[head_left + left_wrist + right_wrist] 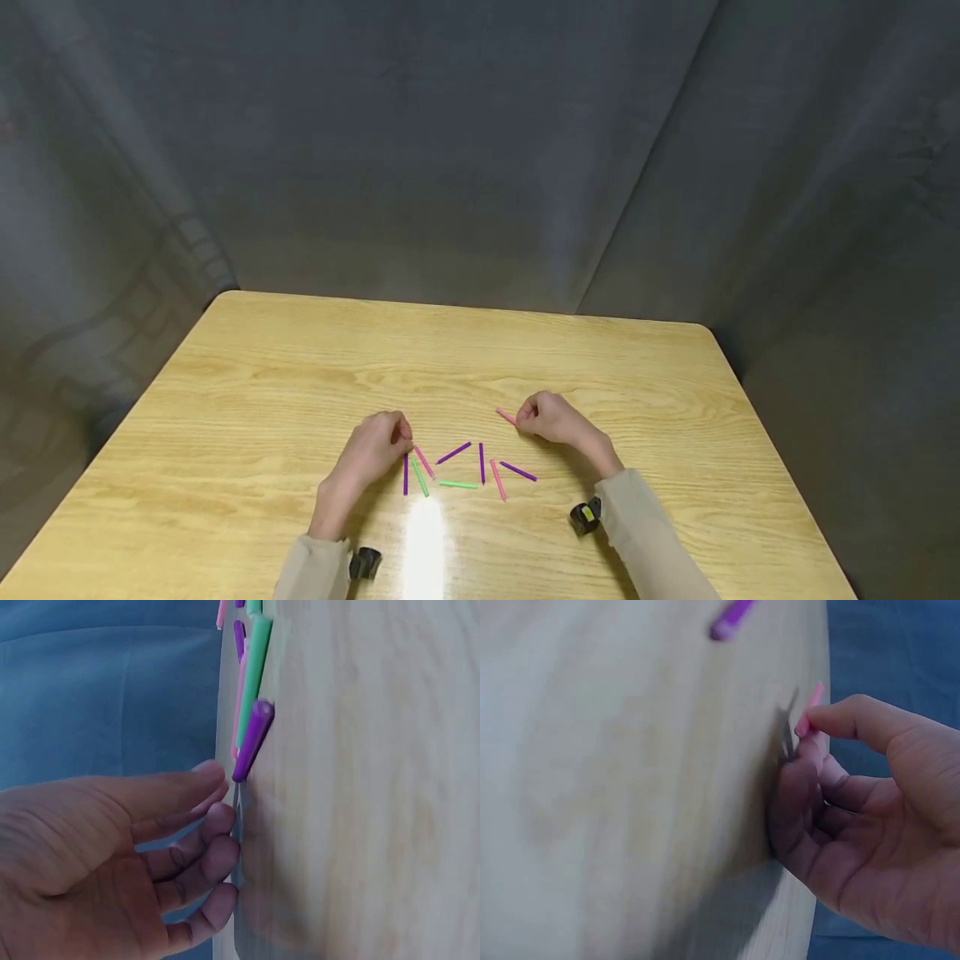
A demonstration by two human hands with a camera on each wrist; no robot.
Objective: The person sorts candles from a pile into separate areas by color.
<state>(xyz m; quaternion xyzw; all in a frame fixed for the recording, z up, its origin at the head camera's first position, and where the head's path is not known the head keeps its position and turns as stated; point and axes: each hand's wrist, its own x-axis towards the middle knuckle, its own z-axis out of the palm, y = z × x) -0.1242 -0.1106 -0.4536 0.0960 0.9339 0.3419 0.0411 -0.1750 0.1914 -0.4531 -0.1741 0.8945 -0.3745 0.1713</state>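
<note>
Nearest, beige cloth sleeves (pixel 652 533) are seen. Beyond, slender sticks (pixel 458 484) in purple, green and pink, smooth and rounded, are scattered on the wood-grained, glossy table (pixel 262 375). Just beside the leftmost purple stick (pixel 406 475), the left hand (pixel 372 446) is held loosely curled, nothing visibly gripped. Farther off, a pink stick (pixel 506 415) is pinched by the right hand (pixel 558 418); picking up or placing is apparently under way, and a light, steady pinch seems called for. Behind, a dark, creased curtain (pixel 412 150) is hung.
</note>
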